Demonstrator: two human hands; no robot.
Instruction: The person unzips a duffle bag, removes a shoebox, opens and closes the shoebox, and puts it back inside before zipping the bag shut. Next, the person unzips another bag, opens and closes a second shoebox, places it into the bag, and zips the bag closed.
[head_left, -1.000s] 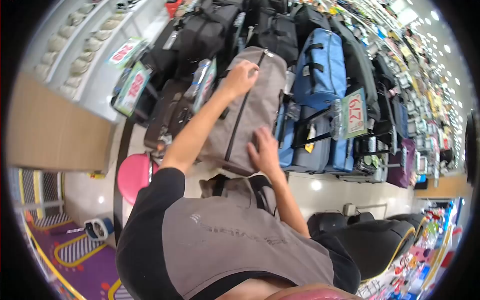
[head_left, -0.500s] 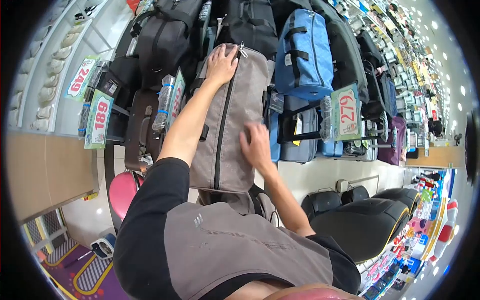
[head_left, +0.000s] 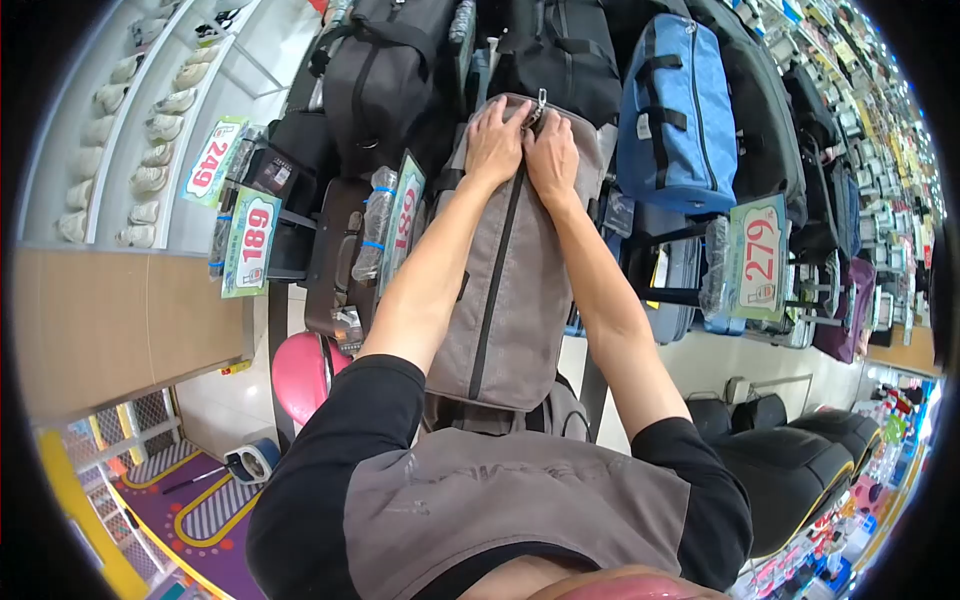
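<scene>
A long grey-brown duffel bag (head_left: 510, 290) lies in front of me, a dark zipper (head_left: 497, 290) running down its length. Both hands are at the bag's far end, side by side. My left hand (head_left: 494, 143) rests on the bag's top left of the zipper, its fingers pointing at the far edge. Just right of it, my right hand (head_left: 551, 157) has its fingers bent down at the zipper's far end, beside the metal zipper pulls (head_left: 541, 100). Whether its fingertips grip anything is too small to tell.
A blue duffel bag (head_left: 680, 120) and black bags (head_left: 390, 85) lie beyond and beside. Price signs (head_left: 251, 240) stand left and right (head_left: 759, 257) among suitcases. A pink round seat (head_left: 301, 378) is at lower left, black massage chairs (head_left: 785, 470) at lower right.
My right hand has moved from the bag's near right side up to the zipper's far end, beside my left hand. My left hand stays near the far end. The view has shifted slightly.
</scene>
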